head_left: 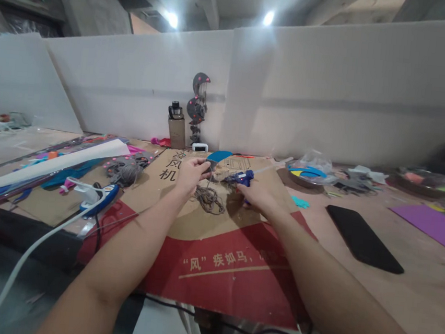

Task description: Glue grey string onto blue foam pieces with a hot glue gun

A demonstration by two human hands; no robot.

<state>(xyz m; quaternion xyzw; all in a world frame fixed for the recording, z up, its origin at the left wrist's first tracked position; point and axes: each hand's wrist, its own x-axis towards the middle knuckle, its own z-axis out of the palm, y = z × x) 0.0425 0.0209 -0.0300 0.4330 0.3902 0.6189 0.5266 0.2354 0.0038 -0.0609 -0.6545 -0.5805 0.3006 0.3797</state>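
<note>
My left hand pinches the edge of a blue half-round piece, which looks like felt, above a printed cardboard sheet. My right hand is closed around a blue hot glue gun. From the gun's rear a clear glue stick sticks out to the upper right, and its nozzle points left toward the blue piece. Below and between my hands lies a loose bundle of grey yarn. Grey material around the gun's tip is too small to make out.
A ball of grey yarn and a blue power strip with a white cable lie at left. Behind stand a bottle and a grey hanging ornament. At right are a dark phone-like slab, a purple sheet and a bowl.
</note>
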